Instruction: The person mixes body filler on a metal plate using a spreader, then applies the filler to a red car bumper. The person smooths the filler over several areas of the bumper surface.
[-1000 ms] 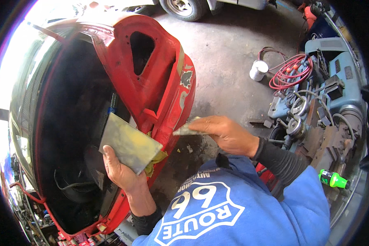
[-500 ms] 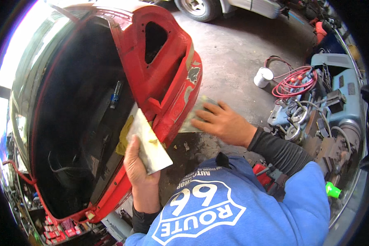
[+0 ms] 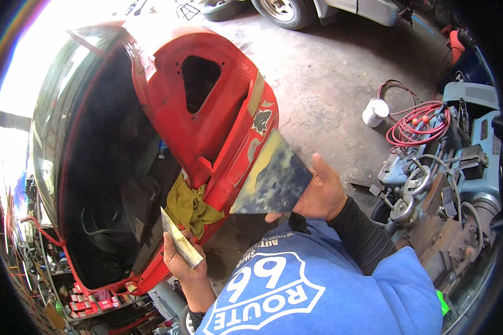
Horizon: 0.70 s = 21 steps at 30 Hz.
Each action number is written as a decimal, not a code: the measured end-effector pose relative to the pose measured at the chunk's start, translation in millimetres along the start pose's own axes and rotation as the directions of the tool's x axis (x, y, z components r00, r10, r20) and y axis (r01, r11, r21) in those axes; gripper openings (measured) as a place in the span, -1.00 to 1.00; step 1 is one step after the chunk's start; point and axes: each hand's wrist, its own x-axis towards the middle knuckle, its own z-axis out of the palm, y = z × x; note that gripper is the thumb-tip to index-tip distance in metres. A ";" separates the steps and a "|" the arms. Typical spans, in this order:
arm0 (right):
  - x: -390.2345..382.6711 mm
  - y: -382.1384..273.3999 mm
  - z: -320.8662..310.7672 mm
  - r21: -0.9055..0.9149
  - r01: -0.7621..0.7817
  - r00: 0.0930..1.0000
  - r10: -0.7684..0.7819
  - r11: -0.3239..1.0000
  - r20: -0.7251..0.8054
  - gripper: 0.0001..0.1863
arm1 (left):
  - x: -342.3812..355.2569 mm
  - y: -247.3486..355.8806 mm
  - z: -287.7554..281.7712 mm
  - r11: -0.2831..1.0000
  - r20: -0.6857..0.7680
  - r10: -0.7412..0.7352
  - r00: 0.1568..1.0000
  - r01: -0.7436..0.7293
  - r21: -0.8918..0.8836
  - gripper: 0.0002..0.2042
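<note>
My left hand (image 3: 185,261) is closed around a pale flat spreader (image 3: 177,237), tilted nearly edge-on, with yellowish paste on it. My right hand (image 3: 325,195), palm turned partly up, grips a dark flat spreader (image 3: 279,181) by its right side. Yellow paste is smeared over its visible face and along one edge. That spreader overlaps the edge of a red car body panel (image 3: 221,137); whether they touch I cannot tell. Bare grey patches show along the panel's rim. Beyond my left hand, a crumpled olive-yellow cloth (image 3: 189,205) lies on the red bodywork.
Right of me sits a tool bench (image 3: 416,187) with metal tools and a blue case (image 3: 486,134). A coiled red hose (image 3: 416,134) and white can (image 3: 375,111) lie beyond. A dark window opening (image 3: 100,184) fills the left. Another vehicle's wheel (image 3: 282,11) stands far off.
My right hand has rolled from palm down to partly palm up, turning its spreader's face into view. My left hand has dropped lower, tilting its spreader edge-on and uncovering more cloth. The view has shifted.
</note>
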 end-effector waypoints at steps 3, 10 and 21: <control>-1.5 0.1 -11.0 0.086 -0.033 0.997 0.027 0.996 0.065 -0.06 | 5.1 -9.2 13.7 0.997 -0.128 0.057 0.990 -0.064 -0.049 -0.62; -11.9 -8.8 -33.4 0.180 0.009 0.990 -0.035 0.984 0.138 -0.16 | 15.2 -20.3 36.9 0.999 -0.096 -0.024 0.995 0.020 -0.034 -0.63; -11.4 -22.7 -26.8 0.110 -0.073 0.991 0.060 0.991 0.116 -0.08 | 16.3 -34.4 37.1 1.000 -0.162 0.000 0.987 0.003 0.014 -0.64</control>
